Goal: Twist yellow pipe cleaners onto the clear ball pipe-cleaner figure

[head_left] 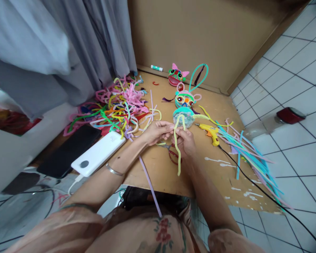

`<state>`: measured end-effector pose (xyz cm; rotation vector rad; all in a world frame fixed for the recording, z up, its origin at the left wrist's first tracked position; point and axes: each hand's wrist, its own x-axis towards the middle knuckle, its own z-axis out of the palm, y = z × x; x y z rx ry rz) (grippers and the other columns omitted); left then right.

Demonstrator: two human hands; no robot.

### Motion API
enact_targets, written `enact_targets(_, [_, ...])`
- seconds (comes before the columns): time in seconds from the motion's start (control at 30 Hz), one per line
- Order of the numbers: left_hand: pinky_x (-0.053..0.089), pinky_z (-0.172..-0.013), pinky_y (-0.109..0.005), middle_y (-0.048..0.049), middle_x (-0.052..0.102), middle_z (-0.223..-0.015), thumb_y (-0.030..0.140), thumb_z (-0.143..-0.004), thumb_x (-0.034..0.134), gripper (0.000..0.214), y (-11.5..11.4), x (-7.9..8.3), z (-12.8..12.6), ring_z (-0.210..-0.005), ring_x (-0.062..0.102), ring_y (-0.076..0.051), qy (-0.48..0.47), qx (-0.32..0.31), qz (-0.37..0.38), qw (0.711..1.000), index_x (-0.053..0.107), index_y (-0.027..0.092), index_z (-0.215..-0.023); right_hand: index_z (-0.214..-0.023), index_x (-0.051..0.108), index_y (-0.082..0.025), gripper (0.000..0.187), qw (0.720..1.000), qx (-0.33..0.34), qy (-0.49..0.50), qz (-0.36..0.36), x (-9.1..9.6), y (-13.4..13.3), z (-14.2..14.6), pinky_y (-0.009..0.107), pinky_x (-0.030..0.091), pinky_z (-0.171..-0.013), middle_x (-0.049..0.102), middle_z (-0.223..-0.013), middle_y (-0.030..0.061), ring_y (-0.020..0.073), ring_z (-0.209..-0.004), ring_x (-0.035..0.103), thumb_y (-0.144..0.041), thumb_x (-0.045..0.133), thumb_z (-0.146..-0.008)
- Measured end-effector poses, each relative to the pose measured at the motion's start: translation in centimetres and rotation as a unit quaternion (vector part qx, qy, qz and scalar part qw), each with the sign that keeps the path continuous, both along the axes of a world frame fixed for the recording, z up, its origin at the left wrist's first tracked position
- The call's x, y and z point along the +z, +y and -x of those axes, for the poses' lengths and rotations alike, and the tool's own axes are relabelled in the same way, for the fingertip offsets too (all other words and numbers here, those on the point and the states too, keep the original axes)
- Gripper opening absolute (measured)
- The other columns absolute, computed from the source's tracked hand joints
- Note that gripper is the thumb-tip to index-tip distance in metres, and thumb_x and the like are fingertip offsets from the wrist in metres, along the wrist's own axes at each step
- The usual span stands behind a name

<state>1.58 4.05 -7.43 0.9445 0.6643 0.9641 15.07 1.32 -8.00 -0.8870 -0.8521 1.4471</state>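
Note:
Both my hands meet over a cardboard sheet on the floor. My left hand pinches the upper part of a pale yellow pipe cleaner. My right hand is closed round the same pipe cleaner, whose tail hangs down toward me. Just beyond my fingers lies a teal round pipe-cleaner figure with a yellow loop. Red-handled scissors lie under my right hand.
A tangled heap of coloured pipe cleaners sits at the left, a straight bundle at the right. A yellow glue gun with a black cord, a white power bank, a black phone, two finished figures and a glue stick lie about.

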Motion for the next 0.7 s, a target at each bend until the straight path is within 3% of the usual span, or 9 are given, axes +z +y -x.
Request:
enact_targets(0.23, [0.04,-0.04,-0.017,0.0034,0.058,-0.055,0.043,-0.051,0.086,0.044,-0.17,0.13,-0.25,-0.043,0.047,-0.004,0.043,0.039,-0.029,0.998,0.066,0.011,-0.073,-0.06,0.055,-0.019,0.013,0.998,-0.043,-0.034,-0.004,-0.21,-0.13,0.3,0.019,0.03,-0.041,0.047,-0.045,-0.0078,0.0047,-0.04,0.037,-0.025,0.066,-0.063])
enact_targets(0.4, [0.037,-0.039,-0.016,0.0045,0.054,-0.047,0.036,-0.063,0.078,0.031,-0.5,0.51,-0.38,-0.037,0.045,-0.004,0.112,0.066,-0.071,0.989,0.065,0.01,-0.075,-0.06,0.055,-0.019,0.014,0.993,-0.074,-0.087,-0.033,-0.22,-0.33,0.5,0.019,0.028,-0.043,0.043,-0.045,-0.0089,0.004,-0.041,0.034,-0.025,0.066,-0.066])
enact_targets(0.7, [0.032,-0.04,-0.015,0.0056,0.052,-0.051,0.031,-0.069,0.072,0.023,-0.66,0.71,-0.39,-0.039,0.043,-0.003,0.138,0.091,-0.126,0.978,0.06,0.011,-0.072,-0.065,0.057,-0.018,0.018,0.985,-0.072,-0.142,-0.067,-0.39,-0.39,0.28,0.02,0.034,-0.049,0.052,-0.054,-0.0058,0.0062,-0.049,0.042,-0.032,0.066,-0.072])
